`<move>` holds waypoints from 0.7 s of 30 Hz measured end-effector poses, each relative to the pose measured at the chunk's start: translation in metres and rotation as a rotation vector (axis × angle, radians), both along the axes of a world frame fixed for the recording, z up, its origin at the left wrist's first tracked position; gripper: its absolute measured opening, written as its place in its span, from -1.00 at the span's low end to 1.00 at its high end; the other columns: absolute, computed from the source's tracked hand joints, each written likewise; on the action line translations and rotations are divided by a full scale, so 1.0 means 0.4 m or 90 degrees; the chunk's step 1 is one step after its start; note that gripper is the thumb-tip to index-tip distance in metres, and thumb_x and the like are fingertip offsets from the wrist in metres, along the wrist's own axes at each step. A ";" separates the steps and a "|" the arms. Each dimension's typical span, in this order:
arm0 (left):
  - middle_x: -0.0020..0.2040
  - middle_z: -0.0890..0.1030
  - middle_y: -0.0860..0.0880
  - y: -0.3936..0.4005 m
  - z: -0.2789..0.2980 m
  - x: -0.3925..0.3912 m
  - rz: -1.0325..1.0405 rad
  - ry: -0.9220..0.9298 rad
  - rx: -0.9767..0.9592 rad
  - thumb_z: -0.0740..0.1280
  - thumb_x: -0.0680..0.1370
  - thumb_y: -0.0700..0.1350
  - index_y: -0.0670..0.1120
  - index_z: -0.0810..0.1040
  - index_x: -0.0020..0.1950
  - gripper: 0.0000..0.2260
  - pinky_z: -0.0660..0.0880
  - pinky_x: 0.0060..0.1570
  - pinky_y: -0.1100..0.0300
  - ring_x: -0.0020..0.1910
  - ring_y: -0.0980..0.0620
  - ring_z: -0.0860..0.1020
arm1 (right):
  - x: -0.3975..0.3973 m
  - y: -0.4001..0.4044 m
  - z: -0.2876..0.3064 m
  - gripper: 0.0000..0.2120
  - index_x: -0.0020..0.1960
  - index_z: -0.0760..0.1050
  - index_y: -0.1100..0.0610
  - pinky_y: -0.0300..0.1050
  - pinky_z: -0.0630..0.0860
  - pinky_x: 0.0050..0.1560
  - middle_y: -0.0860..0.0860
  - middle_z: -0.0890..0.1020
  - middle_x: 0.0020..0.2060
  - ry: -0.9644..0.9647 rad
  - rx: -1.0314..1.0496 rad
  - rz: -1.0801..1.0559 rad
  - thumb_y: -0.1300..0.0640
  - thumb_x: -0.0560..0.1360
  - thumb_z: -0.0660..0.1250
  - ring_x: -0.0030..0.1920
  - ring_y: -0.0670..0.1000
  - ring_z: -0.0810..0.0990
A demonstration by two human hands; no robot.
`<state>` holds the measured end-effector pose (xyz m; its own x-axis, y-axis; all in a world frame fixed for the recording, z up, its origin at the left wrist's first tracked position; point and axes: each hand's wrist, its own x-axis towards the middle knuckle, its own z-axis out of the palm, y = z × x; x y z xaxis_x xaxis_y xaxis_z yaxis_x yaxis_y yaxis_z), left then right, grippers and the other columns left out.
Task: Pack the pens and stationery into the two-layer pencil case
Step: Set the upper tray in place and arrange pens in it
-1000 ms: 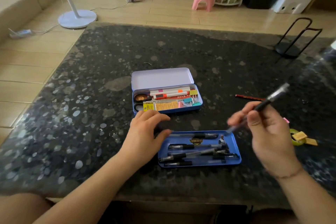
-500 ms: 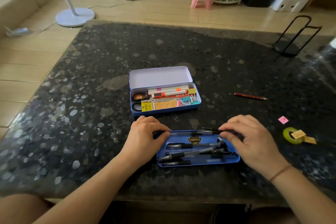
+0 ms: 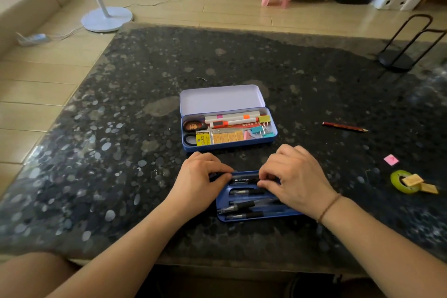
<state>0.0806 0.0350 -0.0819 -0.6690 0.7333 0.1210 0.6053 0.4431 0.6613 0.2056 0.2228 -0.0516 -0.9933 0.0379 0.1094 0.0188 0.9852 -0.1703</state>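
Observation:
A blue pen tray (image 3: 287, 213) lies near the table's front edge with several black pens in it. Both hands hold one black pen (image 3: 244, 179) along the tray's far rim: my left hand (image 3: 197, 182) pinches its left end and my right hand (image 3: 297, 180) pinches its right end. My right hand hides the tray's right part. Behind the tray stands the open blue pencil case (image 3: 228, 145), lid (image 3: 220, 99) back, filled with markers, scissors, sticky notes and binder clips.
A red pencil (image 3: 344, 127) lies right of the case. Further right are a pink sticky note (image 3: 391, 159), a green tape roll (image 3: 399, 180) and yellow notes (image 3: 420, 184). A black wire stand (image 3: 399, 60) sits at the table's far right.
My right hand brought the black pen down from the air to the tray's far rim. It then slid left along the pen, closer to my left hand.

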 end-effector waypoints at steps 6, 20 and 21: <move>-0.14 0.60 0.21 -0.001 -0.003 -0.006 0.000 -0.020 0.005 0.47 0.47 -0.09 0.10 0.71 -0.02 -0.87 0.48 -0.01 0.16 -0.06 0.14 0.49 | -0.045 -0.003 0.006 -0.86 -0.17 0.56 -0.10 -0.15 0.30 -0.14 -0.19 0.52 -0.21 -0.056 -0.038 0.000 -0.13 0.37 0.43 -0.13 -0.08 0.40; -0.08 0.55 0.24 -0.007 0.004 0.002 -0.021 0.019 -0.020 0.45 0.45 0.08 0.12 0.67 0.07 -0.79 0.37 0.00 0.31 -0.02 0.19 0.45 | 0.001 0.031 0.028 -0.86 -0.13 0.60 -0.07 -0.08 0.47 -0.17 -0.15 0.58 -0.25 0.040 -0.117 -0.047 -0.10 0.45 0.33 -0.18 -0.08 0.45; -0.07 0.56 0.23 -0.009 0.003 0.002 -0.022 0.020 -0.017 0.45 0.45 0.08 0.11 0.67 0.07 -0.79 0.37 0.00 0.31 -0.02 0.20 0.45 | 0.023 0.054 0.036 -0.88 -0.13 0.60 -0.08 -0.06 0.49 -0.18 -0.16 0.57 -0.25 0.032 -0.125 -0.078 -0.09 0.45 0.34 -0.18 -0.10 0.46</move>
<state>0.0815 0.0316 -0.0806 -0.6396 0.7590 0.1215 0.6411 0.4395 0.6292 0.2150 0.2442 -0.0372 -0.9735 0.1826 0.1374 0.1223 0.9242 -0.3619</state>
